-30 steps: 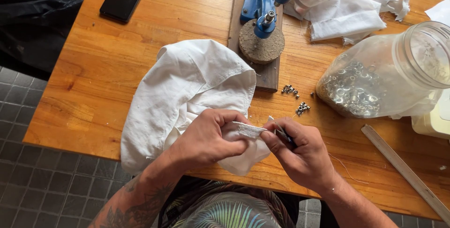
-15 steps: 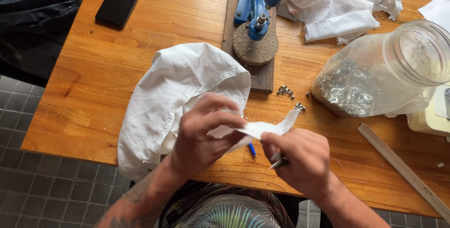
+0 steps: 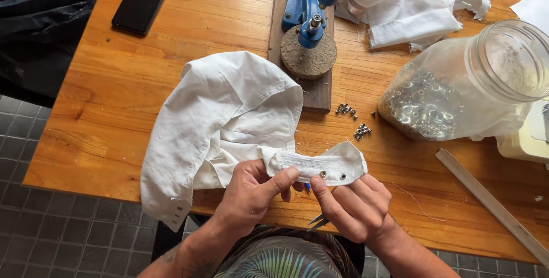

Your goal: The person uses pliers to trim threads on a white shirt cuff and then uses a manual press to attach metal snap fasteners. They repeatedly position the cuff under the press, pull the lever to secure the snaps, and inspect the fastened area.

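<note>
Head view: both hands work at the near edge of the wooden desk (image 3: 114, 100), holding up a strip of a white garment (image 3: 223, 118). The left hand (image 3: 251, 195) pinches the strip's inner end between thumb and forefinger; the right hand (image 3: 351, 206) pinches its lower edge just below two small metal eyelets (image 3: 333, 175) already set in the cloth, while a pair of small snips (image 3: 318, 221) is tucked under its palm. Something small and blue shows between the hands; I cannot tell what it is. The step looks like checking or trimming the eyelet strip, and a next move would call for keeping the strip taut and flat.

Beyond the garment stands a blue hand press (image 3: 309, 9) on a wooden board, with loose eyelets (image 3: 354, 120) scattered beside it and a clear jar of eyelets (image 3: 457, 83) lying on its side. A black phone (image 3: 143, 0), more white cloth (image 3: 417, 6) and a wooden ruler (image 3: 492, 203) lie about. The press's top, the far cloth and the things at the right edge are cut off by the frame.
</note>
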